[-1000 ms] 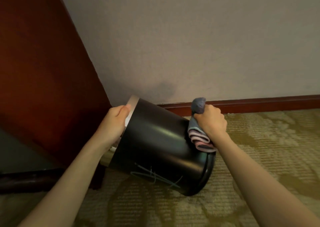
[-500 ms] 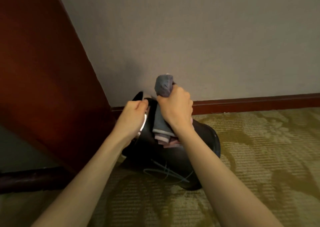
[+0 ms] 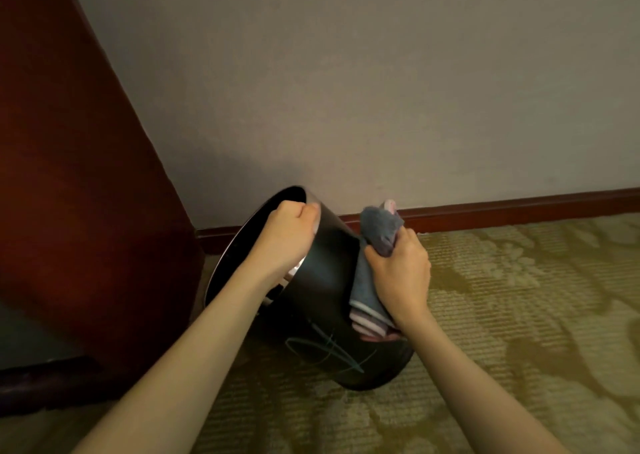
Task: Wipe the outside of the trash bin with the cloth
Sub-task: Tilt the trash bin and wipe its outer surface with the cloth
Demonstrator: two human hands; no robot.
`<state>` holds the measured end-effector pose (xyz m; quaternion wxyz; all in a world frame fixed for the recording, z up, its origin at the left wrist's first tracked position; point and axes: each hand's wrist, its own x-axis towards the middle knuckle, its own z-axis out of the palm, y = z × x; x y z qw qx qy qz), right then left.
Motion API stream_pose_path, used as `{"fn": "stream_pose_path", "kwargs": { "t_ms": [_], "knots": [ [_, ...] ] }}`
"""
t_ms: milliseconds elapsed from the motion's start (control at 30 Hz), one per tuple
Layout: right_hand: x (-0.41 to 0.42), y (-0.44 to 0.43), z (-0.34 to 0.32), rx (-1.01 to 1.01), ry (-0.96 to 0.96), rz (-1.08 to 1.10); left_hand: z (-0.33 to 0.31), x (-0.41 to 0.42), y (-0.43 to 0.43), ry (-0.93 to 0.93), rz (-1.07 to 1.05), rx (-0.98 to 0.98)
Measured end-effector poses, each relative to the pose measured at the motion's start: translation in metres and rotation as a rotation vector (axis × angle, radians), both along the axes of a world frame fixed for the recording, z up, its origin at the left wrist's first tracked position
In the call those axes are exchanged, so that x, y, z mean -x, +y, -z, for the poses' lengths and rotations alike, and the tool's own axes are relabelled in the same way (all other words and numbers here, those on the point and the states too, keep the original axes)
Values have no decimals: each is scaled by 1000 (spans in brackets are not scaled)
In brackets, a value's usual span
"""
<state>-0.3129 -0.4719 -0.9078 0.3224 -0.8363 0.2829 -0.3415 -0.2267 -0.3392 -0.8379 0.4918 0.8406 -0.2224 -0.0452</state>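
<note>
Clearly the trash bin is light and stiff: it stands tilted on the carpet near the wall. Its glossy black side looks slippery, so we judge the rim the safest hold. Our left grip curls over that rim. Our right grip is closed round the soft, bunched cloth, pressing it against the bin's side.

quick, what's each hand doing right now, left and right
Left hand: closed, gripping the rim of the tilted black trash bin.
Right hand: closed, holding the grey cloth against the bin's outside.
</note>
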Motion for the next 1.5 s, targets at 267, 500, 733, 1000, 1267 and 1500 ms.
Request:
{"fn": "stream_pose_path", "kwargs": {
  "t_ms": [267, 500, 733, 1000, 1267, 1500],
  "knots": [
    [39, -51, 60, -81, 336, 141, -3, 5, -4, 26, 18, -23],
    [59, -69, 71, -168, 397, 124, -2, 26, -38, -90, 59, -173],
    [92, -102, 83, -524, 327, 257, -3, 40, -63, -265, 229, -407],
    [117, -129, 76, -634, 187, 340, 11, 94, -90, -233, 373, -483],
    [152, -141, 70, -516, 273, 281, 51, 147, -104, -350, 403, -515],
    [166, -141, 80, -581, 265, 333, 48, 155, -73, -608, 450, -439]
  ]
}}
